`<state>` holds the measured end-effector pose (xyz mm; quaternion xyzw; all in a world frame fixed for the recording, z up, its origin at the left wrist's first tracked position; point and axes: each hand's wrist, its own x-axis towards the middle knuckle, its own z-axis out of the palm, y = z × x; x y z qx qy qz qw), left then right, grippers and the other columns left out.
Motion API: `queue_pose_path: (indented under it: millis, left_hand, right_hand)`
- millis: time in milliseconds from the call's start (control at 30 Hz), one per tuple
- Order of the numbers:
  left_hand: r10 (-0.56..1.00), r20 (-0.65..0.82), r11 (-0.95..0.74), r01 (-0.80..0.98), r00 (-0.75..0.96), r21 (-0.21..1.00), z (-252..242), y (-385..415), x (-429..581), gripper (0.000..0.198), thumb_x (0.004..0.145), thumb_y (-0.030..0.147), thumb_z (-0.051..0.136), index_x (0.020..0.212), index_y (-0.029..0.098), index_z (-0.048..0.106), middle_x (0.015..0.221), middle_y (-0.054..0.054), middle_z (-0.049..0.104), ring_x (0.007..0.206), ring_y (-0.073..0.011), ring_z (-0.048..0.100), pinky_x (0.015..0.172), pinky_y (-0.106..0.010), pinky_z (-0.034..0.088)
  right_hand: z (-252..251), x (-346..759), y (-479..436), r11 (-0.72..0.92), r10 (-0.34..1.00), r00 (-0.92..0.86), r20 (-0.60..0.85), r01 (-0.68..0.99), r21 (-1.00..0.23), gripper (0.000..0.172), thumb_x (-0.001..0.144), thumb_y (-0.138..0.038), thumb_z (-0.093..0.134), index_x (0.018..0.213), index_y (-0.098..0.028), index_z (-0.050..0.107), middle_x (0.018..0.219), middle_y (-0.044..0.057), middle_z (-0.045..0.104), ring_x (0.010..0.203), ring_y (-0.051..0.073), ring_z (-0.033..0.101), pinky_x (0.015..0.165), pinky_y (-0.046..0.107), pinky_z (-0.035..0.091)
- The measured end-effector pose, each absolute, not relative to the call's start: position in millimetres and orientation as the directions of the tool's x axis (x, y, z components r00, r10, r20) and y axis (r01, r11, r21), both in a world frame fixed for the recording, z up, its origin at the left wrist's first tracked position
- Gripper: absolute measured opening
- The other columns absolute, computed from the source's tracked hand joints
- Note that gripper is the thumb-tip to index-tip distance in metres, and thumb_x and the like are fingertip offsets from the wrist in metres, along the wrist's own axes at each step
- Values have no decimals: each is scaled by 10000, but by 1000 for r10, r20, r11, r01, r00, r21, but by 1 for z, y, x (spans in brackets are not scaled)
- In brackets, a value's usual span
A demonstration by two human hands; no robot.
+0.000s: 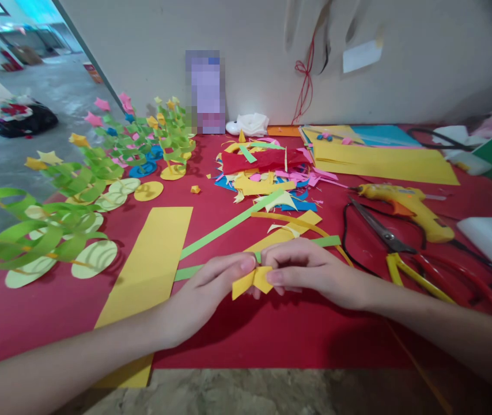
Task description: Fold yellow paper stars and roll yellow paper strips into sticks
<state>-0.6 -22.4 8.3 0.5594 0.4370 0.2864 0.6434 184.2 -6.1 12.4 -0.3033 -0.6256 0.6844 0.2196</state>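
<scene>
Between both hands, near the front of the red table point(289, 343), is a folded piece of yellow paper point(243, 283). My left hand point(224, 279) pinches its left side, thumb on top. My right hand point(300, 266) grips the right side between thumb and fingers. The fingertips underneath are mostly hidden. Just behind the hands lie light green paper strips point(224, 226) and a yellow strip point(287, 230). Left of my left hand is a wide yellow paper sheet point(151, 253), which reaches past the table's front edge.
Scissors point(386, 233) and a yellow glue gun point(405, 202) with its cord lie at right. Paper scraps point(263, 181) are heaped at the middle back. Green paper spirals topped with stars point(90, 155) stand along the left. A yellow paper stack point(384, 161) lies back right.
</scene>
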Motion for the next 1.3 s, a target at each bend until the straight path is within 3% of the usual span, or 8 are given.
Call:
queue_pose_path:
  millis: [267, 567, 800, 1300]
  left_hand:
    - [754, -176, 33, 232, 633, 972, 16, -19, 0, 270, 841, 262, 444, 667, 161, 623, 739, -28, 587, 754, -160, 535, 723, -237, 397]
    - [755, -186, 77, 196, 629, 978, 16, -19, 1, 201, 814, 236, 497, 730, 173, 668, 768, -38, 620, 756, -165, 554, 682, -227, 426]
    - [761, -214, 128, 181, 613, 975, 15, -19, 1, 182, 782, 240, 542, 676, 170, 673, 718, -19, 610, 699, -140, 539, 641, -215, 414]
    - [733, -119, -39, 215, 670, 976, 12, -19, -3, 265, 847, 243, 441, 717, 145, 650, 740, -29, 587, 736, -146, 553, 713, -233, 412]
  right_hand:
    - [12, 184, -7, -24, 691, -718, -82, 90, -996, 249, 824, -262, 469, 603, -157, 422, 578, -44, 401, 544, 74, 347, 503, 223, 270]
    - [12, 185, -6, 47, 689, -723, -51, 116, -992, 222, 822, -197, 426, 603, -166, 402, 597, -29, 451, 601, 104, 451, 572, 248, 351]
    - [13, 184, -6, 106, 714, -700, -26, 145, -984, 199, 812, -180, 423, 614, -166, 413, 585, -39, 410, 586, 96, 414, 558, 237, 326]
    - [12, 184, -7, 185, 726, -687, 27, 158, -970, 215, 834, -243, 417, 633, -167, 425, 600, -30, 410, 586, 101, 400, 547, 239, 310]
